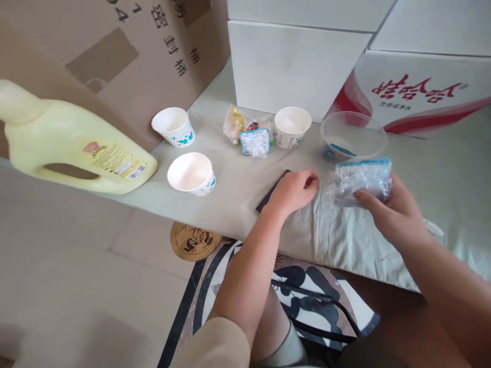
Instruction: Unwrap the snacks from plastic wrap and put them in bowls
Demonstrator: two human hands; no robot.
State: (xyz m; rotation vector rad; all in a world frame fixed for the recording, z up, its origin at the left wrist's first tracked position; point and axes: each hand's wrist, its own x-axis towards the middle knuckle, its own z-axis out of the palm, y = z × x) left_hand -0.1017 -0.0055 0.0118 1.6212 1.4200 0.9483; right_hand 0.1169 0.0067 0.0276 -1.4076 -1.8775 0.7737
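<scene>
My right hand (395, 212) is closed around a small packet in crinkled clear wrap with a blue edge (364, 179), its thumb across the front. Just behind it stands a clear plastic bowl (353, 135) with something blue in it. Curled closed, my left hand (295, 191) rests on the cloth beside a dark flat object (271, 193), partly covering it; nothing shows in its fingers. Farther back, a similar blue-edged packet (255, 142) lies with other small wrapped pieces (233, 124). Next to these stands a paper cup (292, 128).
Two more paper cups, one behind (174, 127) and one nearer (192, 175), stand to the left. A large yellow jug (76, 138) leans at far left by a cardboard box (115, 51). White cartons (295, 66) line the back. A round wooden stool top (194, 241) sits below the front edge.
</scene>
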